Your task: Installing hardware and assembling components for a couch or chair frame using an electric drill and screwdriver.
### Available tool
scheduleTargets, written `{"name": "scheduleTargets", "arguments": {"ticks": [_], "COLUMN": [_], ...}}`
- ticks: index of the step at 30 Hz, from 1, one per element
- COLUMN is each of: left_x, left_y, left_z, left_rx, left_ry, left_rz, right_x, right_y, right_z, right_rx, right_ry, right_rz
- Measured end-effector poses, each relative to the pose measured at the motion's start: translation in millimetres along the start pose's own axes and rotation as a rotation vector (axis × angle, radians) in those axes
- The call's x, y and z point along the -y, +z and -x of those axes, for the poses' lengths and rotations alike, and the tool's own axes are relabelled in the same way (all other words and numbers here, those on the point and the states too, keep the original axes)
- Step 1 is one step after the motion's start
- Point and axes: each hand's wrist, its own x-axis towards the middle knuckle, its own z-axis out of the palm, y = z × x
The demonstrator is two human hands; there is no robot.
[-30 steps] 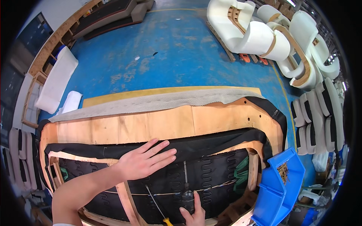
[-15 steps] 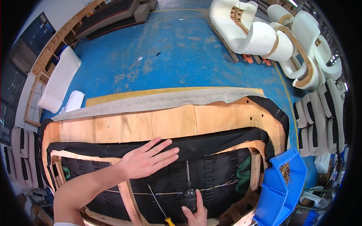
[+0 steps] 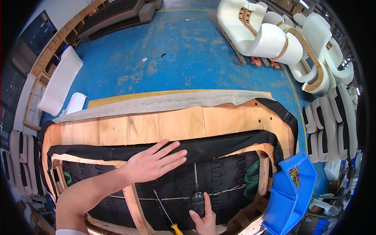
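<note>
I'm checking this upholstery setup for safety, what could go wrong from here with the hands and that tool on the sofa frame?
The left hand lies flat on the black fabric, close to the tip of the tool that the right hand grips; a slip could jab its fingers. The yellow-handled screwdriver rests loose on the springs and might drop through. The blue bin of fasteners sits at the frame's corner, and a knock may spill it.

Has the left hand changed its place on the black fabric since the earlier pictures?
No. The left hand lies flat on the black fabric, at the same spot below the plywood panel.
</note>
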Motion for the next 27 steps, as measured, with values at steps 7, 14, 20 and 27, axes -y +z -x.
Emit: {"name": "scheduleTargets", "arguments": {"ticks": [7,14,20,27], "left_x": [0,-1,-1,-3], "left_y": [3,0,0,2], "left_z": [2,1,2,2], "left_rx": [-0.009,-0.001,0.006,-0.013], "left_ry": [-0.009,-0.010,-0.016,-0.024], "left_rz": [0.013,0.010,-0.007,-0.001], "right_x": [-2,4,4,8], "right_y": [3,2,-10,-10], "right_z": [-2,-5,-11,-13], "right_rx": [0.002,-0.003,0.127,0.127], "right_ry": [0.004,0.006,0.147,0.162], "right_rz": [-0.016,-0.012,-0.042,-0.028]}}
